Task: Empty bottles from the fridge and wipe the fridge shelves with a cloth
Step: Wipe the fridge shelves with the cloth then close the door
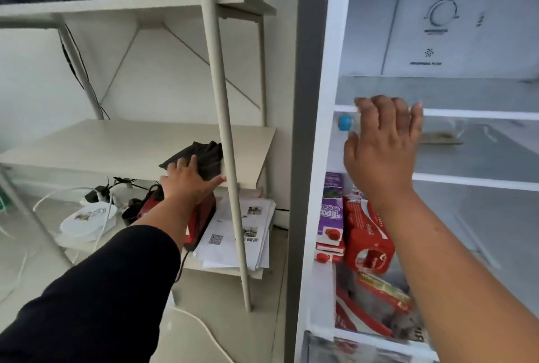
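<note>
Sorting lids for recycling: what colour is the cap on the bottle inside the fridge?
Blue. The bottle cap shows in the head view, just left of the right hand.

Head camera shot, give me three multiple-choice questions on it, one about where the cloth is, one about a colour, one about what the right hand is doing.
1. Where is the cloth?
A. on the rack shelf
B. inside the fridge
C. on the floor

2. What colour is the bottle cap?
A. red
B. blue
C. green

3. What is the right hand doing?
A. gripping a carton
B. clenched in a fist
C. open, fingers spread, in front of the fridge shelves

Answers: 1 A, the dark cloth lies on the shelf under the left hand. 2 B, the cap beside the hand is blue. 3 C, the fingers are spread and close on nothing.
</note>
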### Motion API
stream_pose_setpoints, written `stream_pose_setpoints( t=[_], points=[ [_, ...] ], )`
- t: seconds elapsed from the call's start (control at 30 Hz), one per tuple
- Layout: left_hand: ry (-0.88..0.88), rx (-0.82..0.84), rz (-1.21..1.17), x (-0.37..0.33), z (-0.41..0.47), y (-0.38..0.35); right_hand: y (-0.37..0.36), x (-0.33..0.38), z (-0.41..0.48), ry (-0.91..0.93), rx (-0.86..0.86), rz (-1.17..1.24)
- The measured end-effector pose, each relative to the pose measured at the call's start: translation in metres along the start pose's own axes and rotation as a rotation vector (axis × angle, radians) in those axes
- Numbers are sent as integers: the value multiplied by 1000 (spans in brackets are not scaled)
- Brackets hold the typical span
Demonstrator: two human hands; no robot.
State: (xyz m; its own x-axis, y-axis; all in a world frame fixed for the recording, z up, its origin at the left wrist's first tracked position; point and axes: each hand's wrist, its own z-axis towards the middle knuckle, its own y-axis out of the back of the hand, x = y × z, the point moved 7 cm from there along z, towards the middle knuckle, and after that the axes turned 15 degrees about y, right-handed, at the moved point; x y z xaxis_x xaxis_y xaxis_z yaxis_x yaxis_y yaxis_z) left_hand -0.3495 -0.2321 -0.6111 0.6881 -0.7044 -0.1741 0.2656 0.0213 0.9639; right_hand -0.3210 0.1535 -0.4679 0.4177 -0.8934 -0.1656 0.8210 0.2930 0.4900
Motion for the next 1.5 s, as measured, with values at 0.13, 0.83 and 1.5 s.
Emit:
stream_pose_setpoints(
  t=[0.13, 0.83, 1.5],
  points=[
    [-117, -124, 263, -5, 2, 15, -1, 1, -1, 7, 14, -9],
    [-253, -135, -1283, 34, -146, 149, 36, 49, -37, -205, 70, 526],
    [-927, 518, -992, -151, -313, 200, 120, -40, -128, -430, 290, 1291]
  ],
)
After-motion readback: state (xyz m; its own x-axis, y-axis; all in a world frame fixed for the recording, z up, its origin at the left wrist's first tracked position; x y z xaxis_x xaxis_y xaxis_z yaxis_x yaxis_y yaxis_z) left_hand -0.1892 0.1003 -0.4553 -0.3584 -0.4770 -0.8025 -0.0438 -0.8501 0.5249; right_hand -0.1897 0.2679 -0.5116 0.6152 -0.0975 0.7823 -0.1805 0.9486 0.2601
